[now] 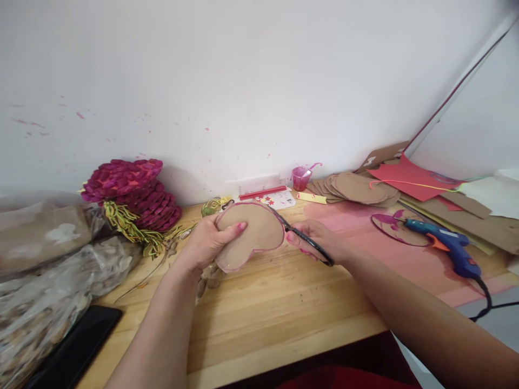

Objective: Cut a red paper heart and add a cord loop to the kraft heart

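A brown cardboard heart (259, 232) with a pink line along its edge is held up above the wooden table. My left hand (214, 240) grips its left side, thumb pressed on the face and the other fingers hidden behind. Black-handled scissors (312, 246) are in my right hand (310, 237), at the heart's right edge. Their blades point up and left along the rim, partly hidden by the cardboard. Several small brown pieces (208, 281) lie on the table below my left hand.
At left stand a stack of magenta-covered pieces (133, 189) with yellow-green cords, a clear plastic bag (52, 302) and a black phone-like slab (73, 346). At right lie a blue glue gun (450, 243), cardboard cutouts (357, 189) and red sheets (409, 178). A pink-stained cup (300, 178) stands by the wall.
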`<state>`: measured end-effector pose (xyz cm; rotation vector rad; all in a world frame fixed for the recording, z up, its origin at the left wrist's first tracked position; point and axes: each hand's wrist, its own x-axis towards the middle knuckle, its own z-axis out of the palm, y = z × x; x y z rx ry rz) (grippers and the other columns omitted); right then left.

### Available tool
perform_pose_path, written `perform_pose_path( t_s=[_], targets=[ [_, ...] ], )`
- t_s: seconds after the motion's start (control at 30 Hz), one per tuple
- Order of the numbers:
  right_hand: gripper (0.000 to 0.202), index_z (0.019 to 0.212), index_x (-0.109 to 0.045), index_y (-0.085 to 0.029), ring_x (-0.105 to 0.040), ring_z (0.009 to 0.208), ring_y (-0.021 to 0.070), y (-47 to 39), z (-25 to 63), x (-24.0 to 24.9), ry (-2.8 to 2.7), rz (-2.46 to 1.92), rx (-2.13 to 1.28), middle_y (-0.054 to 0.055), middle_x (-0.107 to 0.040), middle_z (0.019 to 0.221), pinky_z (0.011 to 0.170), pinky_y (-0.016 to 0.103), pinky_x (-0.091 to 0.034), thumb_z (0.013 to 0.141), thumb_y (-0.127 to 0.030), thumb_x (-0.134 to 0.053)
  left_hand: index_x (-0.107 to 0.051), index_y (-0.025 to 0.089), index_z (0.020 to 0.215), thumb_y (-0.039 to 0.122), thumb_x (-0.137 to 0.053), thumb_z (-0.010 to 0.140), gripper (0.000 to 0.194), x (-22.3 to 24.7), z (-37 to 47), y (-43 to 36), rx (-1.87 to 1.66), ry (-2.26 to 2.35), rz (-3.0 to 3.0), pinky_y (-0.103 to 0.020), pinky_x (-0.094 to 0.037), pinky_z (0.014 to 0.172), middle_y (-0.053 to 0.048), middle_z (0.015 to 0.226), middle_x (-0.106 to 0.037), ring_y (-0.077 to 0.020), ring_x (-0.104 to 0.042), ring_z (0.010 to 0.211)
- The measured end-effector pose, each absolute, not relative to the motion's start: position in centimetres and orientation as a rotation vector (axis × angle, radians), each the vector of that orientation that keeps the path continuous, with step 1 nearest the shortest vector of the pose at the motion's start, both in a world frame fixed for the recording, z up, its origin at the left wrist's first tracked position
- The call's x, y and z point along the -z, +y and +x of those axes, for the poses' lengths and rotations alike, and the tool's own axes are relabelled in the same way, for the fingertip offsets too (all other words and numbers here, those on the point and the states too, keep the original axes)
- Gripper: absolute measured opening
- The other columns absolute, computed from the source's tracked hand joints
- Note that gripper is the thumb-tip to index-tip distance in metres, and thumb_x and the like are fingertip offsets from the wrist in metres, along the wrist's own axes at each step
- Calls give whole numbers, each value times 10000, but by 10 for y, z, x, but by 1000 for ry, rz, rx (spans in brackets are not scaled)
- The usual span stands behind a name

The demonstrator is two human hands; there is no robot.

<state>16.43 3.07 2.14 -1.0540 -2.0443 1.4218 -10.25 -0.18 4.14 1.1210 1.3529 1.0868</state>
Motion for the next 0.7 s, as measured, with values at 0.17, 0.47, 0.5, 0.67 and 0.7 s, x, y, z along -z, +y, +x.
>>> perform_pose_path(
  t_s=[0.17,0.47,0.5,0.67,0.7],
  targets=[
    [571,625,-352,-208,-334,437,71,27,162,-26,-2016,-1046,-1428,-59,-358,508,433,232,-195,818,-699,-571,-720,162,1003,438,-868,618,497,-43,-103,-2,-1089,1324,1115,-268,-555,568,-89,919,-768,-200,-702,669],
    [558,604,-371,-206,-303,452,74,26,160,-29,-2006,-1056,-1412,-61,-344,504,450,238,-180,794,-667,-619,-731,168,982,439,-867,623,470,-44,-105,-2,-1080,1333,1105,-252,-536,514,-83,870,-768,-189,-683,619],
    [562,600,-372,-205,-298,459,74,26,160,-29,-2010,-1062,-1403,-60,-340,509,456,239,-181,792,-674,-616,-735,170,972,443,-868,617,467,-44,-105,-2,-1081,1343,1107,-247,-530,504,-80,858,-768,-189,-682,613],
    [587,578,-370,-204,-287,503,83,25,159,-33,-2037,-1104,-1340,-54,-310,539,478,244,-180,757,-703,-621,-742,169,958,460,-873,596,482,-44,-106,-2,-1070,1372,1113,-244,-526,488,-83,830,-766,-193,-685,609],
    [591,575,-367,-204,-285,510,84,25,159,-33,-2041,-1115,-1331,-53,-304,543,480,245,-178,750,-707,-624,-741,166,956,462,-872,596,485,-44,-106,-1,-1071,1373,1115,-244,-527,484,-88,832,-766,-195,-685,612]
  ],
)
